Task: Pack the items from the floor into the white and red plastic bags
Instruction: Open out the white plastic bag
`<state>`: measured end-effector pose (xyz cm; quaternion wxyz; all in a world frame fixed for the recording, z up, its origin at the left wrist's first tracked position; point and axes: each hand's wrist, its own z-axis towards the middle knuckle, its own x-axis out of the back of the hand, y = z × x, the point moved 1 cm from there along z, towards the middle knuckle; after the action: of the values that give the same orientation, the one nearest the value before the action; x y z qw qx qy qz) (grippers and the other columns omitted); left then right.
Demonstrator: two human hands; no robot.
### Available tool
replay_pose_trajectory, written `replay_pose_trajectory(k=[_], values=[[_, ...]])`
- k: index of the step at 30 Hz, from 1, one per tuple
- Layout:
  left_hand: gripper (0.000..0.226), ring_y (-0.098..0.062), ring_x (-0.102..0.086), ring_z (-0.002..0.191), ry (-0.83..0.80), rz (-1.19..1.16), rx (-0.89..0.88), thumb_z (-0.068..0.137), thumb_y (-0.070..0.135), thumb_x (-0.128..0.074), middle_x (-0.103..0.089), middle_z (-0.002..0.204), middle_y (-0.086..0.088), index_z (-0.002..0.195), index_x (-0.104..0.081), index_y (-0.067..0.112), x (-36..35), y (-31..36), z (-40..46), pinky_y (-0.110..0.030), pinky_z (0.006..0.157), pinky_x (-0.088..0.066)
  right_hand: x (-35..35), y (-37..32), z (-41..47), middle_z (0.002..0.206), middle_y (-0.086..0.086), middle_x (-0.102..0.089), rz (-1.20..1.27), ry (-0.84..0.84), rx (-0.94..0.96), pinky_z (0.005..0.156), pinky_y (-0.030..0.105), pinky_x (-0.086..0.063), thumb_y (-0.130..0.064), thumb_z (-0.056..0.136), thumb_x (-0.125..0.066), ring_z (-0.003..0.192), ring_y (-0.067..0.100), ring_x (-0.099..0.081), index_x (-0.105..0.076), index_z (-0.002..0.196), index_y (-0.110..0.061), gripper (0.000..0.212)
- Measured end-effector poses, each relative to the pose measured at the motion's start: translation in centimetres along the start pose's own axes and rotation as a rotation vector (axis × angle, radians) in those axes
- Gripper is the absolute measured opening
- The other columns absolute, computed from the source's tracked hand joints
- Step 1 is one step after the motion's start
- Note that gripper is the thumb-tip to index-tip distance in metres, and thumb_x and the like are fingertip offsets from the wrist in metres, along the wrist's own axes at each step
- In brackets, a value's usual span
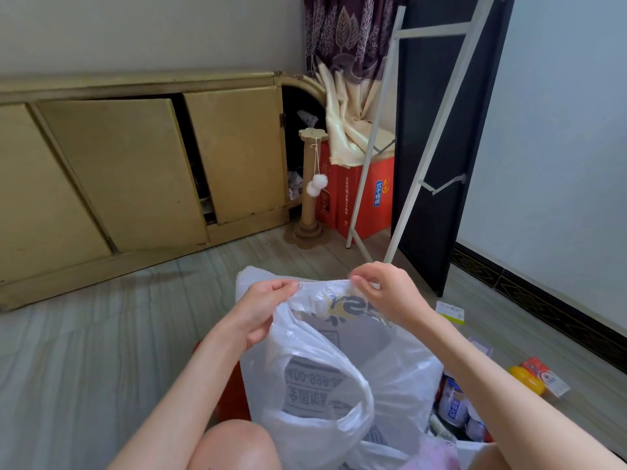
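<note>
I hold a translucent white plastic bag (pixel 400 378) up in front of me over the floor. My left hand (pixel 261 310) pinches its top rim on the left, and my right hand (pixel 386 293) pinches the rim on the right, stretching the mouth between them. Printed lettering shows through the bag's wall. A red plastic bag (pixel 230 398) lies on the floor behind the white one, mostly hidden. To my right on the floor lie cans (pixel 451 401), a yellow item (pixel 526 379), a red and white pack (pixel 546 376) and a white and green packet (pixel 450 312).
A low yellow cabinet (pixel 135 171) runs along the left wall. A cardboard scratching post (pixel 310 184), a red box (pixel 366 198) and a white metal rack (pixel 420 147) stand at the back. My knees (pixel 234 446) are at the bottom edge.
</note>
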<state>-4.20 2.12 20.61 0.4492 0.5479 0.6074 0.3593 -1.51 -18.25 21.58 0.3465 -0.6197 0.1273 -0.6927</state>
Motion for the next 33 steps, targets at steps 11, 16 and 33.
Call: replay_pose_trajectory(k=[11, 16, 33], values=[[0.023, -0.016, -0.06, 0.084, 0.049, 0.231, -0.081, 0.085, 0.025, -0.063, -0.064, 0.098, -0.005, 0.105, -0.062, 0.014, -0.1, 0.5, -0.4, -0.03, 0.079, -0.049, -2.3, -2.4, 0.3, 0.066, -0.008, -0.059, 0.191, 0.028, -0.05, 0.059, 0.016, -0.038, -0.016, 0.085, -0.061, 0.068, 0.01, -0.054, -0.072, 0.084, -0.007, 0.014], [0.052, -0.01, -0.056, 0.087, 0.154, 0.583, -0.127, 0.073, 0.058, -0.063, -0.058, 0.1, 0.003, 0.106, -0.053, 0.019, -2.1, 1.1, -1.3, -0.023, 0.068, -0.042, -2.3, -2.2, 0.6, 0.074, 0.006, -0.067, 0.006, 0.18, -0.102, 0.067, 0.036, -0.049, -0.02, 0.084, -0.058, 0.077, 0.026, -0.06, -0.068, 0.079, -0.007, 0.017], [0.018, -0.025, -0.065, 0.081, -0.064, 0.216, -0.071, 0.085, 0.01, -0.061, -0.07, 0.094, -0.018, 0.1, -0.068, 0.004, 2.1, 0.9, -1.1, -0.037, 0.08, -0.052, 2.1, -0.1, 0.4, 0.055, -0.015, -0.054, 0.333, -0.292, -0.131, 0.053, 0.016, -0.034, -0.026, 0.091, -0.055, 0.053, 0.004, -0.045, -0.068, 0.072, -0.023, 0.023]])
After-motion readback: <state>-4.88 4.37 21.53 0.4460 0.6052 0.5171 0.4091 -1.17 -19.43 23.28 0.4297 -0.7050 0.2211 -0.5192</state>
